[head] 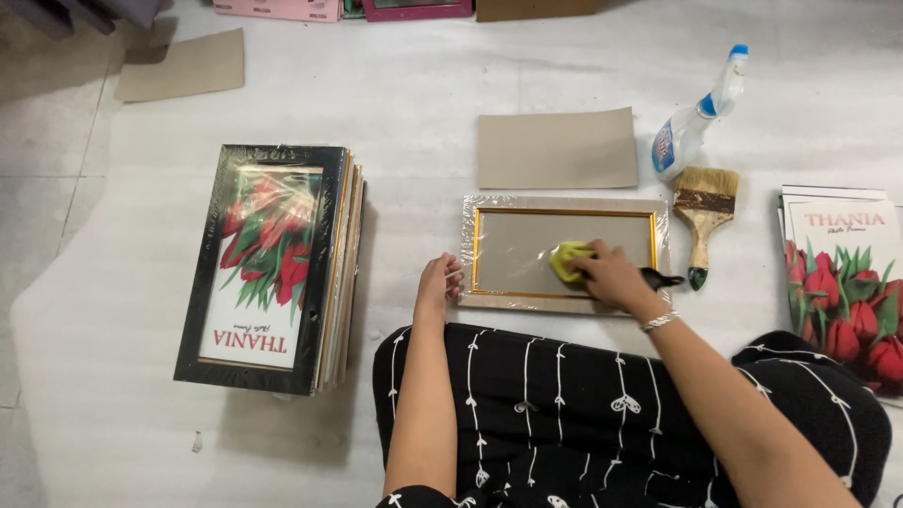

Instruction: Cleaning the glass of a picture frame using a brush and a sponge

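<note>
A picture frame (564,209) with a gold inner border and pale outer edge lies flat on the floor in front of my knees. My right hand (609,276) presses a yellow cloth (567,259) onto the frame's glass, near its lower middle. My left hand (438,285) rests on the floor against the frame's left edge, fingers curled, holding nothing I can see.
A stack of wrapped frames (273,263) with red tulip prints stands at left. A brown cardboard sheet (557,149) lies behind the frame. A spray bottle (696,118), a paintbrush (704,212) and a black tool (661,278) lie to the right, beside tulip prints (842,282).
</note>
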